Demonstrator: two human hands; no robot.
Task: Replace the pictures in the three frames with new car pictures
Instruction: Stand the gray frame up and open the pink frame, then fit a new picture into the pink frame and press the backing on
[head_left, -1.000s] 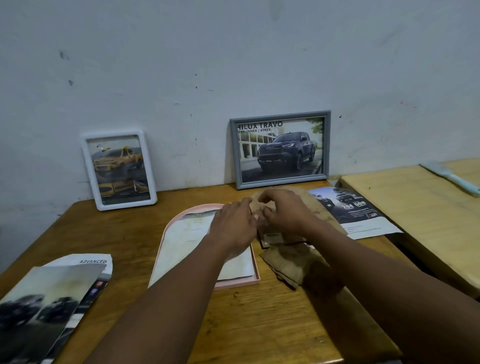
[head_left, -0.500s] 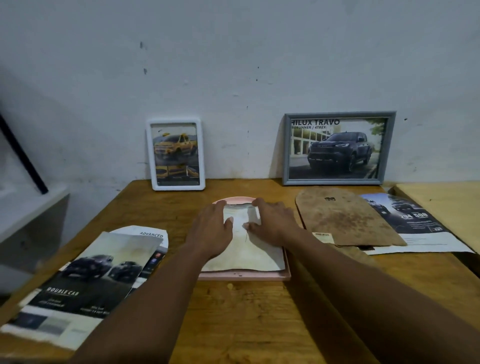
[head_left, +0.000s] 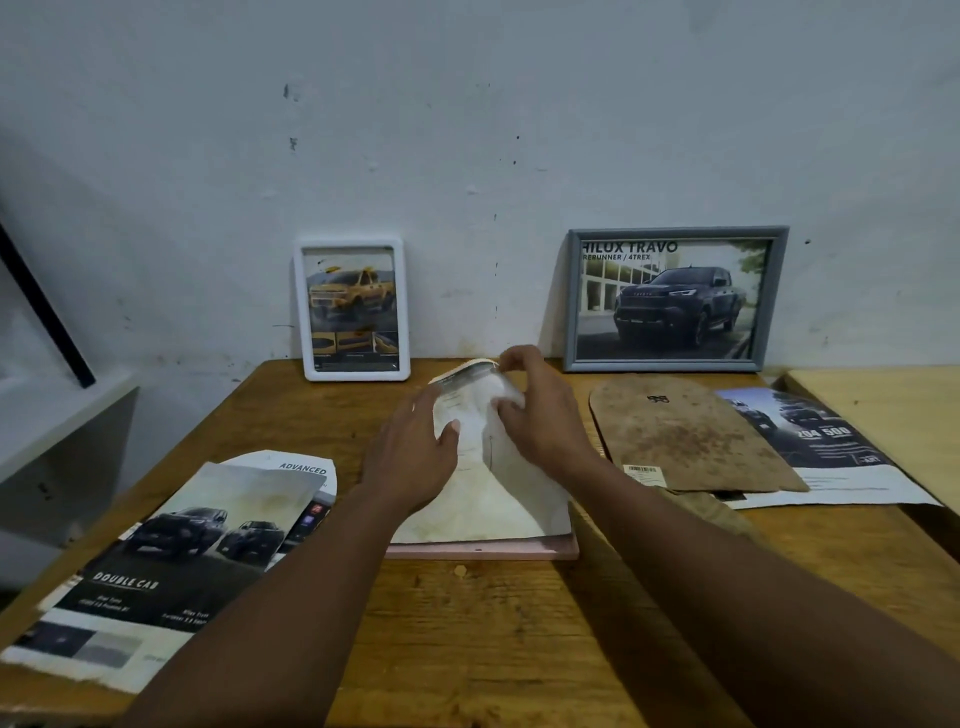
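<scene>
1. Whereas half a second earlier the pale, arch-topped paper sheet (head_left: 483, 499) lay flat inside the pink arched frame (head_left: 483, 550), its rounded far end is now seen lifted and curled over. The near end is still seated in that frame, which lies on the brown wooden table (head_left: 493, 623).
2. The raised end is pinched by the right hand (head_left: 540, 415), fingers over the top edge and thumb against the face. Previously that hand was pressed flat.
3. The left hand (head_left: 410, 452) is laid at the sheet's left edge with its thumb on the paper. Whether its blurred fingers are hooked beneath cannot be told.
4. The brown arched backing board (head_left: 685, 436) is found unmoved to the right, overlapping a dark car brochure (head_left: 810, 441). The large dark pickup print (head_left: 171, 545) is likewise unmoved at the left.
5. The white-framed yellow car picture (head_left: 300, 312) and the grey-framed dark pickup picture (head_left: 675, 232) are still leaned against the wall.
</scene>
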